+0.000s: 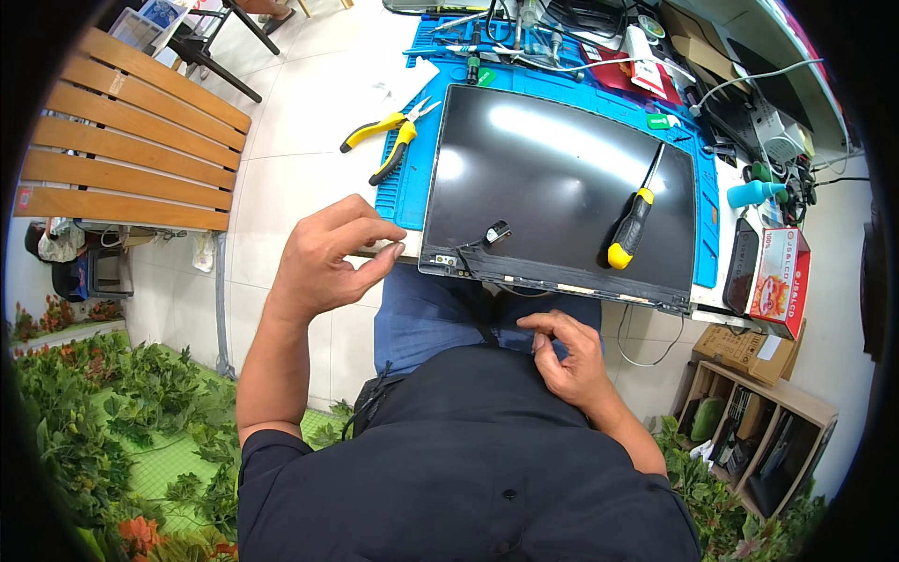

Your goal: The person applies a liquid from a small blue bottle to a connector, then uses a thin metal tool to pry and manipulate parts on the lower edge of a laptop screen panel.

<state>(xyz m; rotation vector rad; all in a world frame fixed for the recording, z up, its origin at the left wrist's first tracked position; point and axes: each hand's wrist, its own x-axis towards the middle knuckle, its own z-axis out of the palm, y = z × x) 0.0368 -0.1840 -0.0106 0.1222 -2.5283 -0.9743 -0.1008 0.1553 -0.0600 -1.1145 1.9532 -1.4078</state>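
A laptop screen panel (562,187), dark and glossy, lies on a blue work mat (398,192). On its lower left part rests a small black part with a cable (497,232). A yellow-and-black screwdriver (632,225) lies across the right side of the screen. My left hand (337,253) is beside the panel's lower left corner, thumb and forefinger pinched close; what lies between the tips, if anything, is too small to make out. Over my lap, below the panel's front edge, my right hand (569,361) has loosely bent fingers apart, with nothing seen in it.
Yellow-and-black pliers (398,136) lie opened at the mat's left edge. Tools and cables crowd the back. To the right are a blue bottle (754,193), a phone (743,267) and a red-and-white box (780,281). A slatted wooden bench (140,140) is at far left.
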